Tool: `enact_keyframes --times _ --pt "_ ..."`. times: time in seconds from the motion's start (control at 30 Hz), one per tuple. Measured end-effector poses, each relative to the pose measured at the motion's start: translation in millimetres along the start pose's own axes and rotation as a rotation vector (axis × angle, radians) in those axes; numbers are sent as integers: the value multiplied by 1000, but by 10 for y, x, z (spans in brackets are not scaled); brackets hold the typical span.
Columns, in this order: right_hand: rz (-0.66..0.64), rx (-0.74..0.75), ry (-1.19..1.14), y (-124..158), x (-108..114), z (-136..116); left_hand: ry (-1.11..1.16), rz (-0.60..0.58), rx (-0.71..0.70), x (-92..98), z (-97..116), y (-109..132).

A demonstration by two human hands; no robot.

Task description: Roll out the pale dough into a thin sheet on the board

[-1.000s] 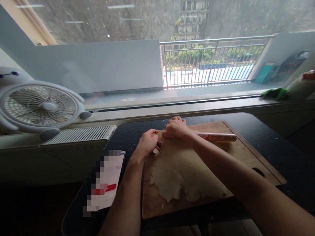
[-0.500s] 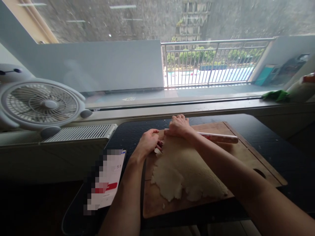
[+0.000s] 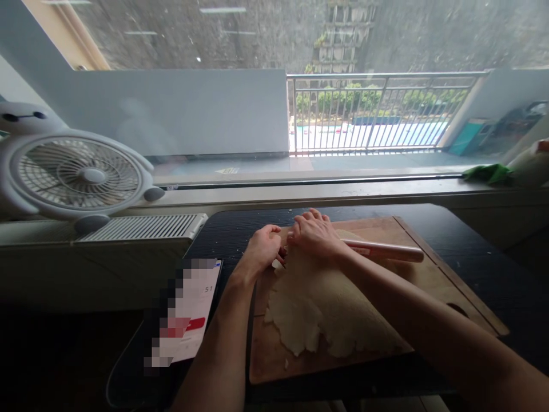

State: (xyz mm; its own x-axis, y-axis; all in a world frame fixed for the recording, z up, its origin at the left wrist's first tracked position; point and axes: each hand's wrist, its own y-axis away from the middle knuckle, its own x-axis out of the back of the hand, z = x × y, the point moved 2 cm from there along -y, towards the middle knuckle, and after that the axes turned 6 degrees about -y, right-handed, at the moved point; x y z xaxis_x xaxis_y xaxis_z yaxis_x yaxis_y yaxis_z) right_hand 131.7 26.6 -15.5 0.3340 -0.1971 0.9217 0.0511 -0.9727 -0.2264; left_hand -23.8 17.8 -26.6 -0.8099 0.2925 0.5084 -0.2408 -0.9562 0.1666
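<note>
A sheet of pale dough [image 3: 321, 306] with ragged edges lies on a wooden cutting board [image 3: 433, 283]. Across its far part rests a rolling pin [image 3: 386, 250], whose right end sticks out over bare board. My right hand [image 3: 315, 232] presses down on the pin with its fingers curved over it, hiding the left part. At the dough's far left edge is my left hand [image 3: 262, 249], fingers curled inward; what they grip there is hidden. A little dough shows beyond the pin.
A phone [image 3: 193, 320] with a lit, partly blurred screen lies left of the board on the black table [image 3: 240, 220]. A white fan [image 3: 90, 174] stands at the left by the window. Green cloth [image 3: 489, 173] lies on the sill at right.
My right hand and the rolling pin have come slightly toward me, uncovering a strip of dough behind the pin. My left hand stays at the dough's edge. The view has shifted slightly.
</note>
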Motion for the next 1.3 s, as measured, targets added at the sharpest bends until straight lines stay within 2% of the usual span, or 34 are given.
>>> enact_keyframes --times 0.07,0.17,0.23,0.27,0.33,0.43,0.47,0.53,0.63,0.67,0.73,0.83,0.97,1.03,1.07,1.2,1.23,1.3 --pt "15 -4 7 -12 11 9 -11 17 -14 -8 -13 -13" --pt "-1 -187 11 -192 66 132 0 20 -1 -7 9 3" --pt "-4 -257 7 -245 88 176 20 -2 12 -1 33 23" --pt "-23 -247 0 -222 81 166 28 -11 17 2 42 30" --pt "-50 -133 -7 -102 47 93 32 -9 14 6 52 33" --pt "13 48 21 35 36 -4 8 10 5 -1 53 26" --pt "40 40 33 20 52 2 -2 18 3 -4 52 24" --pt "43 -73 37 -82 94 67 -14 25 7 -7 45 21" --pt "-33 -226 9 -180 116 147 0 -2 9 -8 15 10" --pt "-68 -218 -1 -158 101 137 6 -8 8 -7 2 3" --pt "-95 -107 -8 -59 60 75 10 -5 -3 -6 -16 -12" --pt "-51 17 12 16 48 31 0 9 -18 -9 -4 -14" --pt "-71 -205 19 -194 137 202 1 17 4 -3 47 22" --pt "-70 -258 17 -231 152 238 14 4 12 1 49 29" --pt "-75 -236 14 -205 137 221 21 0 14 2 42 25" --pt "-54 11 18 -19 48 72 5 6 2 -3 17 2" --pt "-47 20 28 -17 46 66 -3 12 -2 -5 23 3" --pt "-53 -64 43 -81 72 111 -11 30 4 -5 50 17"
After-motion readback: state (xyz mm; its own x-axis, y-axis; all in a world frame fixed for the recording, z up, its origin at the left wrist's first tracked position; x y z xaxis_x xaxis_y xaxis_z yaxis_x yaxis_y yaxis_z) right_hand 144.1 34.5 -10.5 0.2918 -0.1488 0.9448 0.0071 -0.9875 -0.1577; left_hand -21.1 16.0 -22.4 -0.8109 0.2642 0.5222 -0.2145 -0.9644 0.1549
